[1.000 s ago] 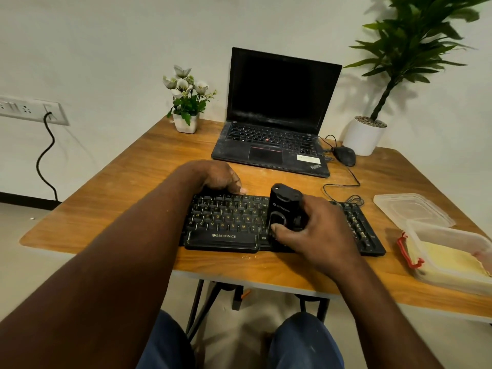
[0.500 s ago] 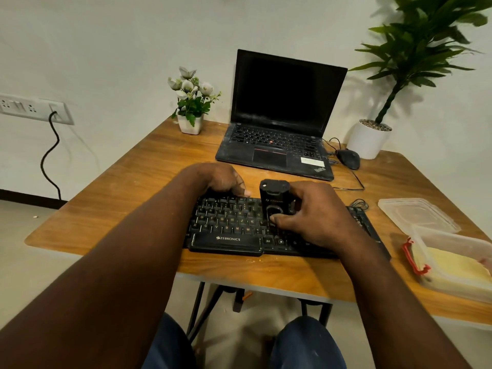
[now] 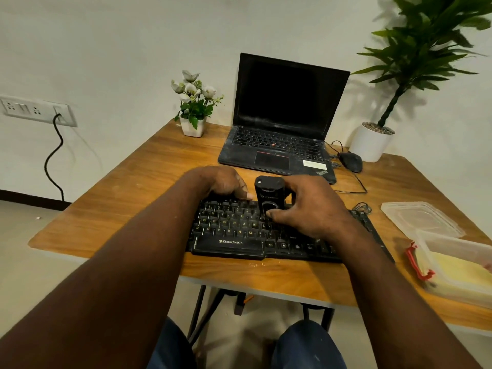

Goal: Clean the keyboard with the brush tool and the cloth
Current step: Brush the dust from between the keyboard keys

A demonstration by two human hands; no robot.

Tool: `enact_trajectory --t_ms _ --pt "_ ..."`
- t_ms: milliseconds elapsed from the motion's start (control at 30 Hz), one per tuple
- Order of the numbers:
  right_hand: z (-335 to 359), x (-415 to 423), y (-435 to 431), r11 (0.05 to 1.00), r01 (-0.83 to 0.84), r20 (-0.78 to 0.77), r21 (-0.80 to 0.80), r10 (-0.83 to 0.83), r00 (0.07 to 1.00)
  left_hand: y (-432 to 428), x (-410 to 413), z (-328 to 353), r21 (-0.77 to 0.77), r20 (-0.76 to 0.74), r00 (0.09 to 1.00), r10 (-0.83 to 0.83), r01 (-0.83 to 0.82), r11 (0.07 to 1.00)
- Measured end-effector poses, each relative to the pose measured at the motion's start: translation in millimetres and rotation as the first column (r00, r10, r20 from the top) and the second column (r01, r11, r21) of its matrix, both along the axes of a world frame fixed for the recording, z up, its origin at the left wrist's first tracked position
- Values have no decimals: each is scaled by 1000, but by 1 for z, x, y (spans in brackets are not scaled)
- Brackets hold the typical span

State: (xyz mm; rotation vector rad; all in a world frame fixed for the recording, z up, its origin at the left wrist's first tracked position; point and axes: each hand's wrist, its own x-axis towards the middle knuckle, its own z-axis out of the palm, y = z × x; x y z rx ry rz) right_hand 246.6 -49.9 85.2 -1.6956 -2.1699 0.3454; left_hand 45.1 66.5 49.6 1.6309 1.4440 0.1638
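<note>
A black keyboard (image 3: pixel 234 230) lies near the front edge of the wooden table (image 3: pixel 138 187). My right hand (image 3: pixel 308 209) grips a black brush tool (image 3: pixel 269 195) that stands upright on the keys near the keyboard's middle; its bristles are hidden. My left hand (image 3: pixel 223 183) presses on the keyboard's far left edge, fingers curled over it. A yellow cloth (image 3: pixel 458 272) lies inside a clear container at the right.
An open black laptop (image 3: pixel 282 123) sits behind the keyboard, with a black mouse (image 3: pixel 350 161) and its cable to the right. A small flower pot (image 3: pixel 193 107), a big potted plant (image 3: pixel 372 141), a clear container (image 3: pixel 452 246) and its lid (image 3: pixel 420 217) stand around.
My right hand has slid the brush tool from the keyboard's near rows to its far rows. My left hand has stayed on the far left edge.
</note>
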Motion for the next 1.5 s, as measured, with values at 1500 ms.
enact_trajectory --t_ms 1500 --pt "-1 44 -9 924 -204 -203 -324 143 969 8 -4 -11 15 31 1000 1 -1 1000"
